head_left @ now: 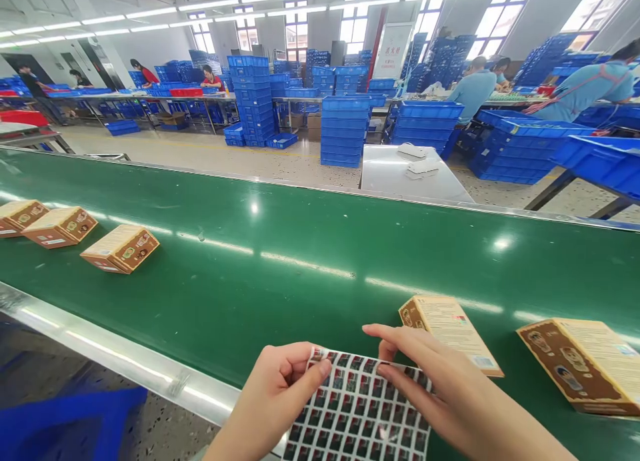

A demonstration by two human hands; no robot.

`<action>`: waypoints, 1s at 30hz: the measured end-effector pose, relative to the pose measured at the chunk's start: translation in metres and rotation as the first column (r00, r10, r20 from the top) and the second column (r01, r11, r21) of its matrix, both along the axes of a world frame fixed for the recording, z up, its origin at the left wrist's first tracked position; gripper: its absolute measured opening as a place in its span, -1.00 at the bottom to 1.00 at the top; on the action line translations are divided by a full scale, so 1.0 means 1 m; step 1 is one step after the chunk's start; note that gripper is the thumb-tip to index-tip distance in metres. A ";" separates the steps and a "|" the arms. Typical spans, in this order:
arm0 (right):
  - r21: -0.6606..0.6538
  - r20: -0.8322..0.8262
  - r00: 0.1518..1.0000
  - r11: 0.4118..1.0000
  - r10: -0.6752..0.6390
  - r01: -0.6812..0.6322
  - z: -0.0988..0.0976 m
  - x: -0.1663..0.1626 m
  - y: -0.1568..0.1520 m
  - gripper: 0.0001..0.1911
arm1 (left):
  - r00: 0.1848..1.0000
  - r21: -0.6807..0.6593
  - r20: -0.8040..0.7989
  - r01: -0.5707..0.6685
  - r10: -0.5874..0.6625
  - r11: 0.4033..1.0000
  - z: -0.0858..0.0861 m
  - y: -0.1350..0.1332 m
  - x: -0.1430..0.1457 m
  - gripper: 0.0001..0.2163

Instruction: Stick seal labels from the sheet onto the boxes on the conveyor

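Note:
My left hand is closed, pinching the top left corner of a sheet of small red and black stickers at the near edge of the green conveyor belt. My right hand lies on the sheet's right side, fingers stretched toward its top edge. Just beyond my right fingers lies a brown and cream box on the belt. A second box sits at the right. Three more boxes lie at the left: one, another and one at the edge.
A metal rail borders the belt's near side. A steel table stands beyond the belt. Stacks of blue crates fill the hall. People in blue shirts work at the right, others in red far back.

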State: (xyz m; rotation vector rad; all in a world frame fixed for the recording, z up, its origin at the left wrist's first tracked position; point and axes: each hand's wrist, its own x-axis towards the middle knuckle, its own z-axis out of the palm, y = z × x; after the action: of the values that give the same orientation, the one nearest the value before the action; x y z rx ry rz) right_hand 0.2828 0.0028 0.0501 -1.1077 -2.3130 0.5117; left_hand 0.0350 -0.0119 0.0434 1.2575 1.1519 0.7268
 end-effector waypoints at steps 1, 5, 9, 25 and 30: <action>0.015 0.014 1.000 1.000 0.006 -0.006 0.001 -0.003 0.001 -0.63 | 0.999 0.023 -0.034 -0.006 0.007 1.000 -0.001 0.000 0.002 -0.61; 0.149 -0.050 0.999 0.989 0.011 -0.004 0.008 -0.023 0.001 -0.75 | 0.993 0.099 -0.109 -0.029 0.039 0.995 -0.007 0.000 0.009 -0.59; 0.248 -0.129 0.991 0.969 0.027 0.006 0.013 -0.046 0.002 -0.86 | 0.987 0.178 -0.160 0.011 0.018 0.984 -0.012 0.000 0.013 -0.65; 0.440 -0.023 0.997 0.895 -0.078 0.080 -0.001 -0.061 -0.006 -0.77 | 0.991 0.130 -0.091 -0.082 0.094 0.988 -0.015 -0.003 0.019 -0.62; 0.429 -0.150 0.989 0.902 0.016 0.051 0.007 -0.062 -0.011 -0.81 | 0.990 0.082 -0.011 -0.142 0.143 0.987 -0.015 0.001 0.018 -0.70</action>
State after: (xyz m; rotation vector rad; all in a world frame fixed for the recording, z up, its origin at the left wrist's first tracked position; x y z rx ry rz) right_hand 0.2210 -0.0081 0.0575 -0.8405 -2.1386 0.0580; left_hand 0.0531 -0.0110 0.0280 1.2597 1.2456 0.8782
